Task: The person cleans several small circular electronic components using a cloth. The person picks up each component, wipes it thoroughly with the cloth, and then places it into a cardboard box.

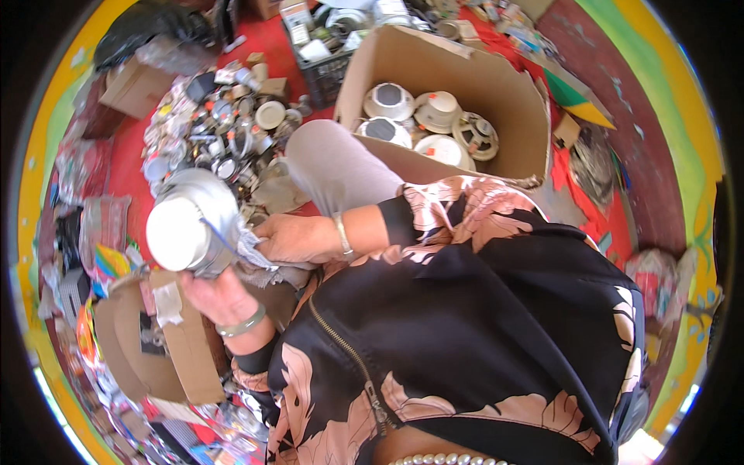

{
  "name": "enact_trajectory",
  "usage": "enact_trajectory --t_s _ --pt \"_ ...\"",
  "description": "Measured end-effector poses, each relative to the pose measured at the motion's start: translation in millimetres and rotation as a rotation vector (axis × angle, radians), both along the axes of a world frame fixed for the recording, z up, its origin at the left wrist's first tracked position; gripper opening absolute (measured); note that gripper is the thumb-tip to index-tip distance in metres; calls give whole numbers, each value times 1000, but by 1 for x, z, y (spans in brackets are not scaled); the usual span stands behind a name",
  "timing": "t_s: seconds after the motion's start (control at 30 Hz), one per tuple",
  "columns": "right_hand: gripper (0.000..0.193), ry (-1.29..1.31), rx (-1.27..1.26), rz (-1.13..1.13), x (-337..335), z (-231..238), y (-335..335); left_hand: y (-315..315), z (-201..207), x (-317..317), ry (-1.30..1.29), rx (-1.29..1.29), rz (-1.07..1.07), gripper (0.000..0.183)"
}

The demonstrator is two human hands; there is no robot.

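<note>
My left hand grips the underside of a light fixture, a drum-shaped piece with a silvery metal body and a bright white round face. A thin blue strand that looks like a wire crosses its side. In my right hand is a bunched grey cloth, pressed close against the fixture's right side. The fingertips of my right hand are partly hidden in the cloth. The fixture is held tilted above a cardboard box, left of my knee.
A big cardboard box holding several round white fixtures stands beyond my knee. Loose lamp parts pile on the red floor. A dark crate sits behind. An opened carton lies at lower left.
</note>
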State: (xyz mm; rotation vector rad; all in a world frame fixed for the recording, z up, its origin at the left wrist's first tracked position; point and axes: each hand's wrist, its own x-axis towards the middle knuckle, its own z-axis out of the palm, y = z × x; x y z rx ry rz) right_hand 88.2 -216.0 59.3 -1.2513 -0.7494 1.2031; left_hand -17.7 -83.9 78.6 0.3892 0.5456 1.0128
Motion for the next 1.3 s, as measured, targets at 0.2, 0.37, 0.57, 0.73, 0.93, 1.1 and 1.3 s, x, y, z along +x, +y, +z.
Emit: enact_trajectory --t_s 0.2,0.37,0.57,0.73,0.93,1.1,1.3 --pt "39 -513 33 -264 61 16 -52 27 7 1 319 514 -31 41" --pt "45 -638 -149 -59 79 8 -139 0 29 24 514 695 -97 40" --pt "59 -956 -24 -445 103 35 -169 -34 35 101 208 235 -372 41" --pt "72 -1141 278 -591 112 74 -155 -70 45 143 222 191 -628 44" --pt "74 -1227 78 -598 133 51 -135 -95 22 167 233 119 -876 47" --pt "79 -1243 -28 -627 168 48 -137 -99 11 203 194 65 -914 44" --pt "72 -1322 -33 -697 225 50 -144 -104 14 254 -57 136 -1055 54"
